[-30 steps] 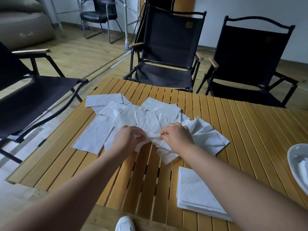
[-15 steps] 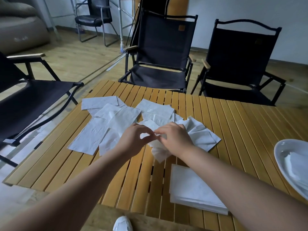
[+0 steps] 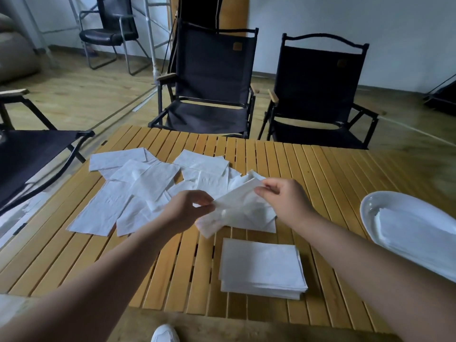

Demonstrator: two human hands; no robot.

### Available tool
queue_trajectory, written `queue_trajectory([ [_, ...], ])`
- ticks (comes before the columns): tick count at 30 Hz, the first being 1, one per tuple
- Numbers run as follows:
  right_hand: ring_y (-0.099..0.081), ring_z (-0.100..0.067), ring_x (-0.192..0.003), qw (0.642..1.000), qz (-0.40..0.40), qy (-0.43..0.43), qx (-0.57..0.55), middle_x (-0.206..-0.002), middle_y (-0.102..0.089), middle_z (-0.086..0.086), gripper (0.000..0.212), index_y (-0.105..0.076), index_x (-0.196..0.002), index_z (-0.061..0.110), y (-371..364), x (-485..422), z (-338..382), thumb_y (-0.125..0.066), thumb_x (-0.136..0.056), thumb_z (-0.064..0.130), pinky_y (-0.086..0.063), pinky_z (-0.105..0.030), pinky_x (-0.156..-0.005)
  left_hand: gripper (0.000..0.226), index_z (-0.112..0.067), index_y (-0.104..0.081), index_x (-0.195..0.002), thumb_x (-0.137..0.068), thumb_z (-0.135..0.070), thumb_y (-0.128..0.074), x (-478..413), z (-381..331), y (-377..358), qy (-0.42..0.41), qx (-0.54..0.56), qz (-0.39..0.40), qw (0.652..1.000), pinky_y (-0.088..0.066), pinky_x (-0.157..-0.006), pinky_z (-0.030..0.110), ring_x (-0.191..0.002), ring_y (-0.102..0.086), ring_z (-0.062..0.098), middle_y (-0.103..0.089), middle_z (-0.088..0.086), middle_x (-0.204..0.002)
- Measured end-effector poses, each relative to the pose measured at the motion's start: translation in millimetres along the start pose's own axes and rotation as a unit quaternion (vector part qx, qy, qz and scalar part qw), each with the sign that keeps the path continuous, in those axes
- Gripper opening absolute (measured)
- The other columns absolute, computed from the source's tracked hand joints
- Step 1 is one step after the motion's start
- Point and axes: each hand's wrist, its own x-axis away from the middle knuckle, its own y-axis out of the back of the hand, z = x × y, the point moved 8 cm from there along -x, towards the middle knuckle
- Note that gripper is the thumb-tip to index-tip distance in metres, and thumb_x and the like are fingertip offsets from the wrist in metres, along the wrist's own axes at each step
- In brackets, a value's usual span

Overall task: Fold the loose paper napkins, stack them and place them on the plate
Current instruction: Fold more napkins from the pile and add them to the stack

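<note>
A white paper napkin [image 3: 233, 206] hangs just above the slatted wooden table [image 3: 320, 174], stretched between both hands. My left hand [image 3: 186, 211] pinches its near left corner and my right hand [image 3: 286, 199] pinches its far right corner. Several loose napkins [image 3: 138, 191] lie spread over the table's left and middle. A neat stack of folded napkins [image 3: 262, 267] sits near the front edge, below my right hand. A white plate [image 3: 370, 208] at the right edge holds more folded napkins [image 3: 417, 233].
Two black folding chairs [image 3: 212, 82] stand behind the table and a third [image 3: 32, 154] on the left. A black office chair [image 3: 111, 28] stands at the far back. A white shoe [image 3: 165, 334] shows below the table's front edge.
Both hands lifted one napkin off the pile and moved apart, stretching it out. The camera turned right, bringing more of the plate into view.
</note>
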Motion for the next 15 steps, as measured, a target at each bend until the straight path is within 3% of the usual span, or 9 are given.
queue_trajectory([
  [2, -0.067, -0.014, -0.092, 0.999, -0.004, -0.022, -0.030, -0.098, -0.073, 0.002, 0.017, -0.074, -0.107, 0.015, 12.8, 4.7, -10.6, -0.065, -0.096, 0.025, -0.057, -0.034, -0.080, 0.017, -0.019, -0.073, -0.104, -0.090, -0.027, -0.070, -2.2, -8.2, -3.3, 0.002, 0.037, -0.006, 0.999, -0.053, -0.088, 0.025, -0.099, -0.066, 0.004, -0.071, -0.009, -0.105],
  [5, -0.071, -0.016, -0.082, 0.993, -0.026, -0.061, -0.094, -0.087, -0.075, 0.002, 0.009, -0.074, -0.097, 0.016, 28.0, 11.8, -29.3, -0.067, -0.095, 0.020, -0.054, -0.029, -0.068, 0.013, -0.014, -0.073, -0.098, -0.090, -0.023, -0.071, -2.6, -17.2, -6.8, 0.043, 0.169, -0.020, 0.985, -0.056, -0.079, 0.031, -0.090, -0.069, 0.016, -0.073, -0.001, -0.094],
  [8, -0.064, -0.001, -0.059, 0.986, -0.042, -0.099, -0.128, -0.075, -0.071, 0.005, 0.006, -0.073, -0.093, 0.015, 37.7, 22.9, -45.7, -0.068, -0.094, 0.019, -0.045, -0.018, -0.046, 0.012, -0.012, -0.072, -0.096, -0.091, -0.022, -0.070, 1.2, -30.7, -15.7, 0.083, 0.286, 0.001, 0.955, -0.053, -0.071, 0.029, -0.083, -0.069, 0.017, -0.074, 0.003, -0.088],
  [10, -0.063, -0.003, -0.053, 0.985, -0.036, -0.125, -0.116, -0.075, -0.071, 0.002, 0.010, -0.072, -0.095, 0.016, 41.0, 32.4, -53.9, -0.069, -0.093, 0.025, -0.041, -0.019, -0.041, 0.013, -0.013, -0.072, -0.097, -0.091, -0.024, -0.070, 4.0, -41.4, -19.8, 0.082, 0.283, 0.017, 0.955, -0.051, -0.067, 0.028, -0.074, -0.068, 0.013, -0.074, 0.001, -0.082],
  [15, -0.066, -0.016, -0.062, 0.977, 0.034, -0.187, -0.097, -0.079, -0.073, -0.001, 0.016, -0.072, -0.092, 0.017, 39.3, 59.2, -69.3, -0.065, -0.096, 0.031, -0.046, -0.025, -0.051, 0.009, -0.017, -0.073, -0.096, -0.092, -0.025, -0.069, 13.3, -48.5, -28.4, 0.077, 0.165, 0.049, 0.982, -0.051, -0.054, 0.022, -0.058, -0.065, 0.006, -0.073, -0.001, -0.076],
])
